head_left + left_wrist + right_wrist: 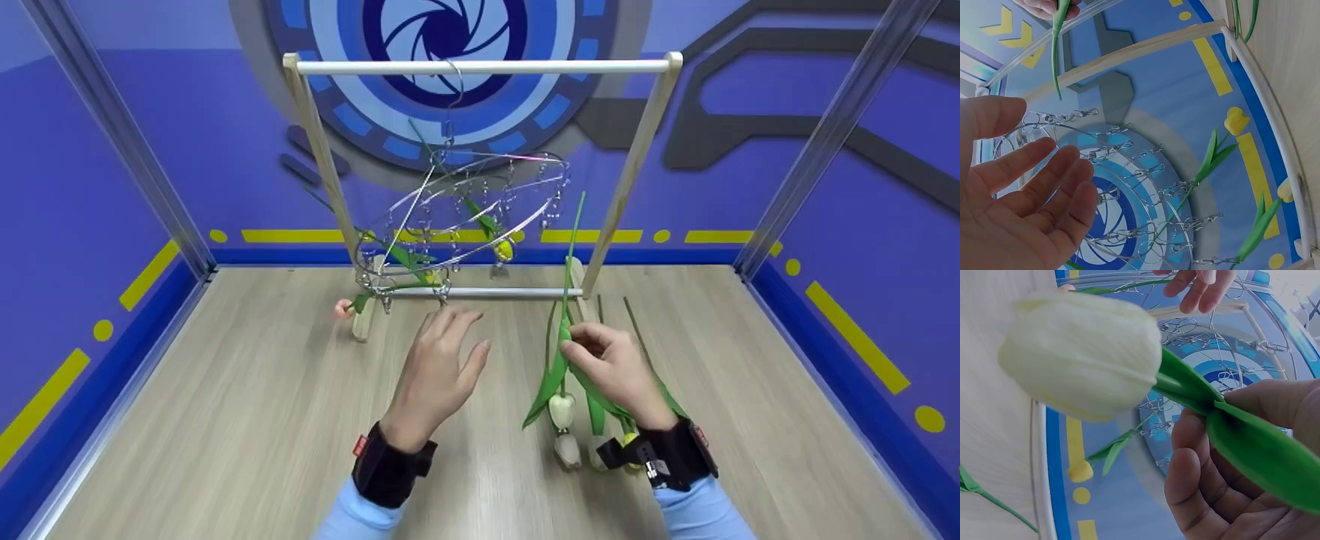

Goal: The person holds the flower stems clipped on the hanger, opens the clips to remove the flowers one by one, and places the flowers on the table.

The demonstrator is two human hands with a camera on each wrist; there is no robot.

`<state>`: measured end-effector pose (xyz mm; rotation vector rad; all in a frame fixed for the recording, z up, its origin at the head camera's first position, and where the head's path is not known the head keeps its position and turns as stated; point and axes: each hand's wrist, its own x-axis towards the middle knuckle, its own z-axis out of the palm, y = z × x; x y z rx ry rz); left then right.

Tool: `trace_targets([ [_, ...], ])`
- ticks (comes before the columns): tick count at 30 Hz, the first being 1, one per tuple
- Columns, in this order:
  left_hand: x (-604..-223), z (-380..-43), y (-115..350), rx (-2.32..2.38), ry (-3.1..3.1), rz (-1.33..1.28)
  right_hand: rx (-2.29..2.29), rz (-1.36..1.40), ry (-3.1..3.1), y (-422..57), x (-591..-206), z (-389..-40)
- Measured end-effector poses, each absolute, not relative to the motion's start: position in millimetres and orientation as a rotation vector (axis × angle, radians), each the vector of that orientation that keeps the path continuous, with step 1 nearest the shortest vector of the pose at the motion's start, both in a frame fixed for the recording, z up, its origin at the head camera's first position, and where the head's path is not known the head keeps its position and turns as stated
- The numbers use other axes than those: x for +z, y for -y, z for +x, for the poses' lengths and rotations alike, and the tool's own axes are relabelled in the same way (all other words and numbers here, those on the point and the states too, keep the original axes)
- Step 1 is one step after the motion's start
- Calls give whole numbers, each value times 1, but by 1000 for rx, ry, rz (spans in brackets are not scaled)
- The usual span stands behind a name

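Observation:
My right hand (616, 367) pinches the stem of a white tulip (562, 411) between thumb and fingers, its bloom hanging downward and its bare stem end pointing up. The same white tulip (1081, 357) fills much of the right wrist view, its green leaf beside the fingers. My left hand (439, 375) holds nothing, fingers loosely spread, just below the near edge of a round metal clip hanger (480, 217). Two yellow tulips, one (1237, 121) with its bloom well shown in the left wrist view, and a pink tulip (343, 308) hang upside down from the hanger's clips.
A wooden rack with a white top bar (480, 67) carries the tilted hanger by its hook. Several more tulips, white ones (568, 451) and a yellow one (630, 450), lie on the table (247, 420) under and beside my right forearm. Blue walls (105, 150) enclose the table.

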<state>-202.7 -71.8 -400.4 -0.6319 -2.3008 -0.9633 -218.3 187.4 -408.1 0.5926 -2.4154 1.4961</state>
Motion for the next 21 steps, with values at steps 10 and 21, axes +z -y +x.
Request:
trace_targets([
  [10,-416,-198,83,-955,2295,-539,1608,457,2420,-183,-426,-216],
  [21,-434,-199,86,-941,2310,-485,1670,381,2440,-180,-440,-215],
])
